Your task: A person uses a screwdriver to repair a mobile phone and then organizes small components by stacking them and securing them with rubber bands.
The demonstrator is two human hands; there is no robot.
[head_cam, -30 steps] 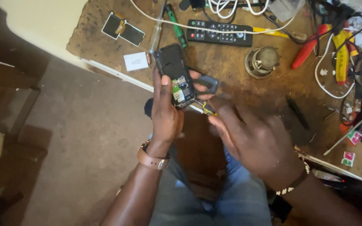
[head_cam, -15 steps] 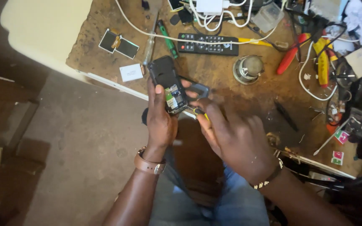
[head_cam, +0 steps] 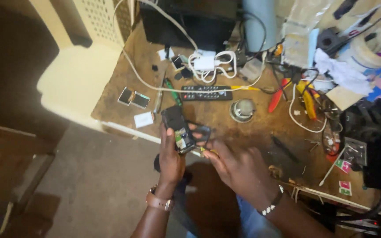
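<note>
head view is being filled by a cluttered wooden workbench (head_cam: 243, 128), seen from above. a small opened mobile phone (head_cam: 178, 128) is being held in the left hand (head_cam: 171, 158), whose fingers are being kept closed around its lower half, the thumb lying along the left edge; its back is off and a circuit board with a green patch is being shown. the phone is being held tilted just above the near edge of the bench. the right hand (head_cam: 239, 168) is being held just beside the phone on its right side, with fingers curled together around a thin tool with a yellowish handle (head_cam: 206, 152); whether the tip is touching the board cannot be told. a dark, frame-like part (head_cam: 201, 132) is being seen just right of the phone, above the right hand's fingers. a brown strap is being worn on the left wrist and a beaded band on the right.

behind the phone, a black remote control (head_cam: 206, 93) is being left lying across the bench, with a coiled white charger cable (head_cam: 208, 64) beyond it. a round metal object (head_cam: 242, 108) is being seen just right of the remote, and red-handled pliers (head_cam: 275, 99) and yellow-handled tools (head_cam: 308, 102) farther right. two small dark rectangular parts (head_cam: 134, 98) and a white card (head_cam: 143, 119) are being seen near the left edge.
</note>
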